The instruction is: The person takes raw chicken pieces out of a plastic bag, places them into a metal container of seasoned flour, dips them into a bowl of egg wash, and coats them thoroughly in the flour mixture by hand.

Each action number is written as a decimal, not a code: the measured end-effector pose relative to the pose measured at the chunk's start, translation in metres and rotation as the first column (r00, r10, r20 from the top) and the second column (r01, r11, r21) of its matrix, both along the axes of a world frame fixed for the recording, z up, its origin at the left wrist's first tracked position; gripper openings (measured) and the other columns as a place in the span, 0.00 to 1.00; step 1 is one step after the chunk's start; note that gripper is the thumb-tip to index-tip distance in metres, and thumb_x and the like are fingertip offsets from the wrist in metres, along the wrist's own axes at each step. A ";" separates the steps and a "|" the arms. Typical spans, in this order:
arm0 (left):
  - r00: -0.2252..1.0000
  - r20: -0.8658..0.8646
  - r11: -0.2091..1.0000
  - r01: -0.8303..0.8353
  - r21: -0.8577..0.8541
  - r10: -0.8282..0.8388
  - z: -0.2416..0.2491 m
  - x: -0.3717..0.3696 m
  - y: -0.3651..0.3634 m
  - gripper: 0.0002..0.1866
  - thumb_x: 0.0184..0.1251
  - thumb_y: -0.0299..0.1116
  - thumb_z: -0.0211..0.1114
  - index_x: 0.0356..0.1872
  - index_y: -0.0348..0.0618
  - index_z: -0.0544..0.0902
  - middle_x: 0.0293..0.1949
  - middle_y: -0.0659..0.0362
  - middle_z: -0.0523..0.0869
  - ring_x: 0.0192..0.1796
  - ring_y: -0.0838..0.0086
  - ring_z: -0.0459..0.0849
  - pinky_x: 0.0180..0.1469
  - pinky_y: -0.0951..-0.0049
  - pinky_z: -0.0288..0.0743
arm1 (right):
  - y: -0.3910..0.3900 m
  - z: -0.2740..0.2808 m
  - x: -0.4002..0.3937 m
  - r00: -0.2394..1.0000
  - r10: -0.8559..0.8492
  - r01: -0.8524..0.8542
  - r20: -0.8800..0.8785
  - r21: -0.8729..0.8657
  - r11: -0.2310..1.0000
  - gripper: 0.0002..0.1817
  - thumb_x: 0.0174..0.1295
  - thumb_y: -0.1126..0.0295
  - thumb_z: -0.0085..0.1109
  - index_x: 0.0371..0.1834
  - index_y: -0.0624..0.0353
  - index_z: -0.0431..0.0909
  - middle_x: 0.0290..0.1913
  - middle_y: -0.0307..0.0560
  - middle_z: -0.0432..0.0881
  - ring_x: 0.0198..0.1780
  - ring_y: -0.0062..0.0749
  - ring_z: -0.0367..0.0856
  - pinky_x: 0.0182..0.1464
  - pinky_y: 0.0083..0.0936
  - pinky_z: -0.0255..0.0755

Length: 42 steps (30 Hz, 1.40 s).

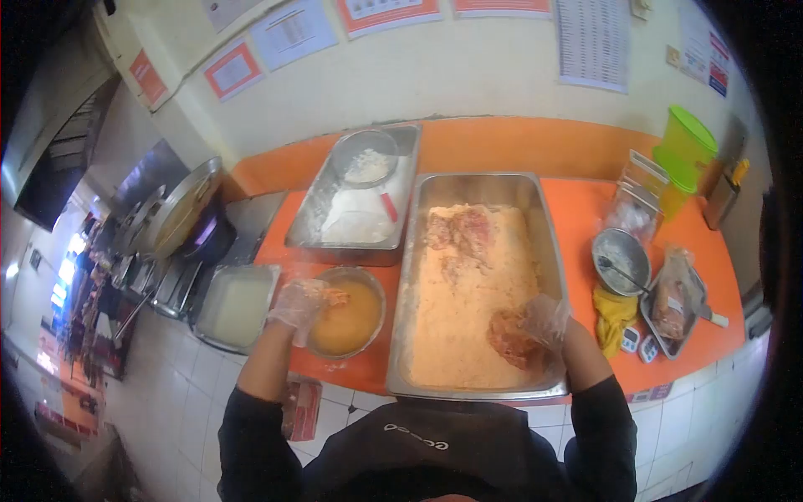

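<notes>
My left hand (303, 304), in a clear plastic glove, is over the left rim of a metal bowl (355, 339) of yellow-orange liquid. Its fingers look curled together and orange-coated; I cannot make out what is in them. My right hand (545, 321), also gloved, is closed on the right side of a reddish piece of raw meat (512, 338). That piece rests on orange-tinted flour (456, 330) in a deep steel pan (478, 393). More raw meat (460, 234) lies at the far end of this pan.
Behind the bowl, a pan of white flour (347, 222) holds a sieve (365, 159) and a red-handled tool. A tray of pale liquid (237, 308) stands left, near a large wok (180, 213). At right are a whisk bowl (621, 261), a yellow cloth (615, 318), timers and a meat tray (693, 293).
</notes>
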<state>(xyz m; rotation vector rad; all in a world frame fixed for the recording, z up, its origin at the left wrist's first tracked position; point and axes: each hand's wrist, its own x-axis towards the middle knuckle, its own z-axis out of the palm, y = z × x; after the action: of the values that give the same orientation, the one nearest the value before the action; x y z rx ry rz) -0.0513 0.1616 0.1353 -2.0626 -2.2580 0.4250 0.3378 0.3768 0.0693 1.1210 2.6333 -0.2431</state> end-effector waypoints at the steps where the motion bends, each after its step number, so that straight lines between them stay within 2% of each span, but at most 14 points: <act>1: 0.999 0.050 0.999 0.001 0.048 -0.003 0.013 0.013 0.005 0.13 0.56 0.41 0.54 0.41 0.53 0.79 0.40 0.57 0.81 0.40 0.64 0.80 0.44 0.67 0.74 | 0.000 0.004 0.003 0.997 -0.056 0.054 -0.059 -0.038 0.998 0.21 0.50 0.48 0.52 0.24 0.56 0.81 0.27 0.53 0.80 0.29 0.45 0.79 0.30 0.36 0.73; 4: 0.928 0.366 0.949 -0.173 0.263 0.068 0.030 0.030 0.011 0.11 0.55 0.37 0.55 0.40 0.55 0.80 0.39 0.59 0.82 0.39 0.66 0.80 0.42 0.67 0.74 | 0.011 0.020 0.000 0.968 -0.144 0.128 -0.203 -0.093 0.987 0.19 0.51 0.52 0.51 0.26 0.57 0.80 0.29 0.53 0.80 0.31 0.47 0.79 0.34 0.37 0.73; 7: 0.874 0.044 0.834 0.445 0.326 -0.484 0.086 0.101 0.033 0.12 0.53 0.35 0.57 0.39 0.50 0.80 0.35 0.56 0.82 0.38 0.64 0.80 0.41 0.67 0.74 | 0.053 0.013 -0.017 0.983 0.036 -0.033 -0.182 0.019 0.999 0.16 0.52 0.57 0.49 0.27 0.58 0.80 0.30 0.52 0.80 0.34 0.47 0.79 0.36 0.36 0.73; 9: 0.650 0.704 0.958 0.192 0.212 -0.286 0.057 0.112 0.056 0.11 0.50 0.34 0.57 0.35 0.46 0.80 0.34 0.57 0.82 0.39 0.67 0.81 0.40 0.70 0.75 | 0.090 0.008 -0.039 0.974 0.225 -0.223 -0.011 0.091 0.971 0.14 0.54 0.61 0.47 0.30 0.57 0.80 0.33 0.52 0.80 0.37 0.45 0.79 0.38 0.36 0.73; 11: 0.798 0.588 0.982 0.185 -0.038 -0.128 0.027 0.128 0.091 0.11 0.49 0.33 0.56 0.33 0.43 0.81 0.33 0.56 0.82 0.39 0.67 0.81 0.39 0.70 0.75 | 0.104 0.021 -0.062 0.962 0.242 -0.251 0.129 0.064 0.966 0.14 0.55 0.63 0.45 0.33 0.56 0.80 0.38 0.52 0.79 0.42 0.43 0.78 0.40 0.35 0.73; 12: 0.980 0.106 0.966 0.186 -0.178 -0.169 0.014 0.138 0.112 0.10 0.49 0.32 0.55 0.32 0.42 0.81 0.32 0.54 0.82 0.39 0.65 0.81 0.39 0.70 0.75 | 0.105 0.029 -0.070 0.962 0.202 -0.214 0.183 0.048 0.976 0.14 0.56 0.64 0.44 0.35 0.56 0.80 0.41 0.52 0.79 0.44 0.42 0.78 0.41 0.34 0.73; 14: 0.994 0.109 0.992 0.040 -0.117 -0.027 -0.038 0.121 0.157 0.11 0.49 0.34 0.56 0.31 0.43 0.82 0.33 0.51 0.82 0.40 0.62 0.81 0.41 0.68 0.75 | 0.124 0.006 -0.088 0.994 0.102 -0.106 0.048 0.083 0.991 0.14 0.55 0.66 0.45 0.37 0.57 0.79 0.43 0.52 0.78 0.47 0.41 0.77 0.42 0.34 0.73; 16: 0.856 0.392 0.920 -0.388 0.061 0.336 -0.043 0.128 0.192 0.13 0.51 0.35 0.55 0.32 0.39 0.82 0.34 0.47 0.82 0.41 0.57 0.81 0.44 0.66 0.74 | 0.128 0.009 -0.102 0.990 -0.044 0.047 -0.132 0.020 0.999 0.14 0.55 0.67 0.45 0.37 0.58 0.79 0.45 0.52 0.78 0.48 0.41 0.76 0.42 0.33 0.73; 18: 0.931 0.238 0.960 -0.256 -0.112 0.276 -0.110 0.102 0.253 0.15 0.55 0.37 0.51 0.39 0.41 0.81 0.43 0.46 0.79 0.49 0.59 0.77 0.50 0.65 0.70 | 0.113 0.026 -0.108 0.915 -0.248 0.204 -0.317 -0.166 0.965 0.13 0.54 0.68 0.46 0.37 0.60 0.79 0.44 0.52 0.78 0.46 0.41 0.77 0.42 0.32 0.73; 19: 0.959 0.165 0.959 -0.197 -0.202 0.232 -0.144 0.086 0.284 0.17 0.57 0.37 0.50 0.43 0.42 0.80 0.47 0.46 0.77 0.53 0.60 0.75 0.54 0.64 0.67 | 0.138 -0.017 -0.122 0.957 -0.054 0.044 -0.286 -0.043 0.998 0.13 0.53 0.68 0.48 0.36 0.61 0.79 0.42 0.53 0.79 0.44 0.42 0.78 0.41 0.32 0.73; 21: 0.995 0.034 0.975 -0.097 0.201 0.092 -0.179 0.084 0.302 0.18 0.58 0.36 0.48 0.47 0.41 0.76 0.50 0.46 0.75 0.54 0.61 0.74 0.53 0.65 0.68 | 0.157 -0.060 -0.137 0.959 0.213 -0.192 -0.187 0.126 0.973 0.12 0.51 0.69 0.50 0.33 0.63 0.79 0.38 0.54 0.80 0.41 0.43 0.80 0.40 0.32 0.73; 32: 0.956 0.228 0.880 -0.057 -0.471 0.184 -0.121 0.114 0.297 0.14 0.51 0.33 0.55 0.39 0.40 0.80 0.44 0.48 0.79 0.48 0.60 0.78 0.48 0.63 0.71 | 0.163 -0.037 -0.138 0.956 0.108 -0.133 -0.273 -0.076 0.988 0.10 0.44 0.74 0.53 0.31 0.63 0.79 0.34 0.58 0.79 0.38 0.43 0.80 0.38 0.32 0.73; 37: 0.929 0.329 0.967 -0.091 -0.237 0.168 -0.053 0.143 0.262 0.13 0.49 0.30 0.57 0.36 0.39 0.82 0.41 0.48 0.80 0.46 0.59 0.79 0.46 0.63 0.72 | 0.117 0.072 -0.115 0.980 0.091 -0.091 -0.176 0.009 0.996 0.12 0.47 0.74 0.53 0.36 0.63 0.78 0.42 0.56 0.78 0.45 0.39 0.78 0.41 0.32 0.74; 42: 0.915 0.357 0.968 -0.234 0.089 0.189 -0.018 0.130 0.216 0.12 0.49 0.34 0.56 0.32 0.38 0.82 0.36 0.46 0.81 0.42 0.58 0.80 0.44 0.63 0.73 | 0.140 0.039 -0.115 0.982 0.022 -0.025 -0.187 -0.017 1.000 0.16 0.48 0.72 0.55 0.43 0.57 0.77 0.48 0.50 0.76 0.51 0.40 0.74 0.45 0.33 0.72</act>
<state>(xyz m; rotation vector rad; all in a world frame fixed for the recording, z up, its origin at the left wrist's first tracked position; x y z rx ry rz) 0.0789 0.3772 0.1171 -1.9627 -2.6373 -0.0900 0.2230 0.5164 0.1087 1.1100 2.7987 -0.3862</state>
